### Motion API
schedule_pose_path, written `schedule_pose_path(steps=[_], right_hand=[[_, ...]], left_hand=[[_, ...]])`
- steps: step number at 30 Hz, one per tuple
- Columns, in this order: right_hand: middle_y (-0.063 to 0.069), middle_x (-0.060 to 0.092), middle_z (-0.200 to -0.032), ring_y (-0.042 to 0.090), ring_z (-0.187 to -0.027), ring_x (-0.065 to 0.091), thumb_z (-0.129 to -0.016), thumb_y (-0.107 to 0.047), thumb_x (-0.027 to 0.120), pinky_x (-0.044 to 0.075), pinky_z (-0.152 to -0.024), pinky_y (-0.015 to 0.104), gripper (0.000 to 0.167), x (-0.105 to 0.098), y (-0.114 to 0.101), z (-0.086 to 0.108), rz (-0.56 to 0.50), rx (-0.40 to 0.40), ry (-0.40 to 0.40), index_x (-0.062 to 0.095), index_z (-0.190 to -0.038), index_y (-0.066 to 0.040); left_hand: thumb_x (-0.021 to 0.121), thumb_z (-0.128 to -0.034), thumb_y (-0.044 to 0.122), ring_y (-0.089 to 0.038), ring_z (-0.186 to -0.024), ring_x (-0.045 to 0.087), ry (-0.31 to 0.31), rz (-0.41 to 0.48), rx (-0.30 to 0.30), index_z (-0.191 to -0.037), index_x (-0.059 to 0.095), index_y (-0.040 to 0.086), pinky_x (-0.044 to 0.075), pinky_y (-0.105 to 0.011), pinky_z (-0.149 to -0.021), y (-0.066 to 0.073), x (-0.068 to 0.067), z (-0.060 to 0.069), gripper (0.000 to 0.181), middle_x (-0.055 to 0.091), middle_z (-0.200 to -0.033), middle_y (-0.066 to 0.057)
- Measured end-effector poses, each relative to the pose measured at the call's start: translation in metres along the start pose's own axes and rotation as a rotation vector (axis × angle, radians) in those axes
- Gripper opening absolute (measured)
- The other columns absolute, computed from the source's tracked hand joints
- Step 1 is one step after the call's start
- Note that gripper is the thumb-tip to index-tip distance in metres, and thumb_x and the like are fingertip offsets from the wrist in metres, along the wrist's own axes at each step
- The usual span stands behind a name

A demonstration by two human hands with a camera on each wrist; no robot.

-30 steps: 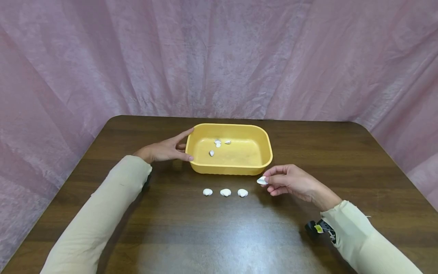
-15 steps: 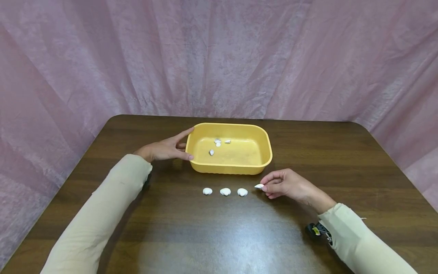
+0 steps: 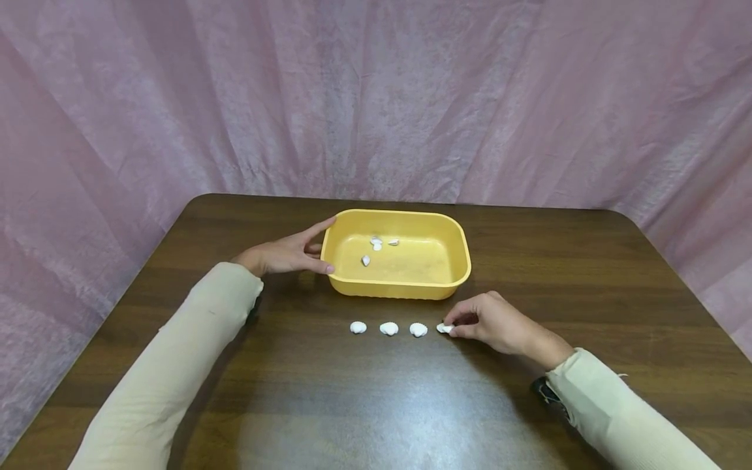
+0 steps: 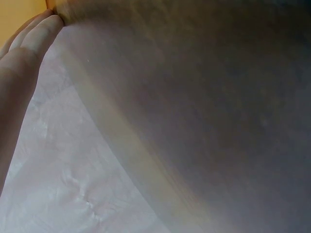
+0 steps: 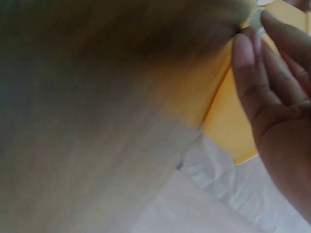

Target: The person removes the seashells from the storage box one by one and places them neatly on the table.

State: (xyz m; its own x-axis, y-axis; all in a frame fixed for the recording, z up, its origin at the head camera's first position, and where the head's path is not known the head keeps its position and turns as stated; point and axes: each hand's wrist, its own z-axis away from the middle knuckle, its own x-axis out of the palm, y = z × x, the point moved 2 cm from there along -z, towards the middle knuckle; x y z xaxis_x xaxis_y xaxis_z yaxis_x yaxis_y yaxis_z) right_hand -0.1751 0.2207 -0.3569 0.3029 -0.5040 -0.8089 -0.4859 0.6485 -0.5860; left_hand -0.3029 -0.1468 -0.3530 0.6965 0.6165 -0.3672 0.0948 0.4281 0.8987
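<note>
In the head view a yellow basin (image 3: 399, 284) stands on the table, several white shells lying inside it. My left hand (image 3: 284, 255) rests against its left end, thumb and forefinger spread fairly straight along the rim. In front of the basin three white shells (image 3: 358, 327), (image 3: 389, 329), (image 3: 418, 329) form a row. At the row's right end, my right hand (image 3: 499, 323) pinches another white shell (image 3: 443, 328) low at the tabletop. The right wrist view shows the right hand (image 5: 277, 92) with a pale shell (image 5: 257, 20) at its fingertips. My left hand (image 4: 24, 58) appears at the edge of the left wrist view.
The brown wooden table (image 3: 329, 405) has rounded far corners. A pink curtain (image 3: 376, 98) hangs behind it. Both forearms, in cream sleeves, reach in from the near side, and a dark device sits under the right cuff (image 3: 549, 393).
My right hand has moved slightly left and nearer, lowering the pinched shell to the tabletop beside the row. The left hand stays at the basin, and the row of three shells has not moved.
</note>
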Motion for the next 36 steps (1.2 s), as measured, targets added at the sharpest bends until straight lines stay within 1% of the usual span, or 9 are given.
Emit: schedule_pose_path(steps=[4,7,17,20,23,28,30,32,36], right_hand=[[-0.008,0.073,-0.087,0.004,-0.079,0.064,-0.082,0.0,0.08,0.055,-0.071,0.028,0.014,0.002,-0.002,-0.001,0.038,-0.101,-0.004,0.078,-0.089,-0.011],[-0.006,0.073,-0.088,0.008,-0.081,0.067,-0.081,0.003,0.08,0.057,-0.073,0.031,0.016,0.003,-0.002,-0.001,0.052,-0.14,-0.003,0.077,-0.087,-0.011],[-0.004,0.073,-0.094,0.013,-0.087,0.068,-0.083,0.002,0.079,0.057,-0.076,0.031,0.015,-0.003,-0.004,0.003,0.026,-0.173,-0.013,0.077,-0.093,-0.01],[-0.003,0.073,-0.096,0.012,-0.088,0.067,-0.086,-0.003,0.078,0.057,-0.077,0.033,0.013,-0.016,-0.003,0.007,0.018,-0.133,-0.005,0.077,-0.097,-0.009],[-0.005,0.073,-0.092,0.009,-0.084,0.066,-0.089,-0.009,0.076,0.056,-0.074,0.031,0.01,-0.034,0.003,0.011,0.002,-0.031,0.014,0.076,-0.099,-0.008],[0.009,0.072,-0.088,0.023,-0.075,0.069,-0.094,-0.011,0.071,0.058,-0.068,0.035,0.018,-0.06,0.013,0.008,-0.175,0.126,0.059,0.069,-0.106,0.003],[0.017,0.071,-0.09,0.031,-0.076,0.069,-0.096,-0.009,0.068,0.059,-0.068,0.038,0.024,-0.066,0.016,0.002,-0.243,0.154,0.077,0.064,-0.113,0.007],[0.02,0.07,-0.092,0.033,-0.076,0.069,-0.097,-0.01,0.067,0.059,-0.068,0.038,0.032,-0.069,0.019,-0.004,-0.262,0.168,0.087,0.059,-0.122,0.008],[0.023,0.066,-0.092,0.036,-0.077,0.066,-0.098,-0.014,0.066,0.059,-0.066,0.039,0.05,-0.069,0.027,-0.018,-0.297,0.171,0.063,0.046,-0.141,0.004]], left_hand=[[0.076,-0.0897,0.022,-0.033,-0.141,0.039,0.001,0.002,-0.003,-0.161,-0.005,0.033,0.028,-0.052,-0.114,0.003,-0.001,0.001,0.108,0.039,-0.153,-0.022],[0.077,-0.0892,0.022,-0.033,-0.142,0.038,0.003,0.003,-0.008,-0.161,-0.004,0.033,0.028,-0.052,-0.115,0.005,-0.002,0.001,0.109,0.038,-0.154,-0.022],[0.077,-0.0892,0.024,-0.032,-0.141,0.039,0.03,-0.016,-0.016,-0.161,-0.004,0.033,0.03,-0.052,-0.114,0.007,-0.004,0.004,0.108,0.038,-0.154,-0.022],[0.077,-0.0895,0.025,-0.032,-0.141,0.039,0.056,-0.033,-0.013,-0.162,0.0,0.031,0.031,-0.052,-0.113,0.01,-0.008,0.006,0.105,0.04,-0.153,-0.022],[0.077,-0.0898,0.021,-0.035,-0.139,0.042,0.102,-0.058,0.021,-0.162,0.011,0.023,0.036,-0.051,-0.11,0.019,-0.014,0.009,0.098,0.042,-0.151,-0.023],[0.078,-0.0886,0.019,-0.036,-0.134,0.048,0.229,-0.137,0.068,-0.154,0.038,0.009,0.044,-0.046,-0.105,0.041,-0.029,0.009,0.078,0.049,-0.146,-0.022],[0.079,-0.088,0.018,-0.035,-0.131,0.051,0.271,-0.133,0.085,-0.149,0.046,0.006,0.046,-0.043,-0.103,0.049,-0.031,0.007,0.071,0.054,-0.142,-0.021],[0.079,-0.087,0.015,-0.033,-0.128,0.055,0.301,-0.117,0.11,-0.145,0.051,0.002,0.048,-0.04,-0.101,0.056,-0.031,0.004,0.065,0.058,-0.137,-0.019],[0.079,-0.0865,0.011,-0.034,-0.122,0.06,0.312,-0.103,0.153,-0.139,0.055,-0.002,0.051,-0.036,-0.096,0.067,-0.023,-0.006,0.059,0.062,-0.131,-0.02]])
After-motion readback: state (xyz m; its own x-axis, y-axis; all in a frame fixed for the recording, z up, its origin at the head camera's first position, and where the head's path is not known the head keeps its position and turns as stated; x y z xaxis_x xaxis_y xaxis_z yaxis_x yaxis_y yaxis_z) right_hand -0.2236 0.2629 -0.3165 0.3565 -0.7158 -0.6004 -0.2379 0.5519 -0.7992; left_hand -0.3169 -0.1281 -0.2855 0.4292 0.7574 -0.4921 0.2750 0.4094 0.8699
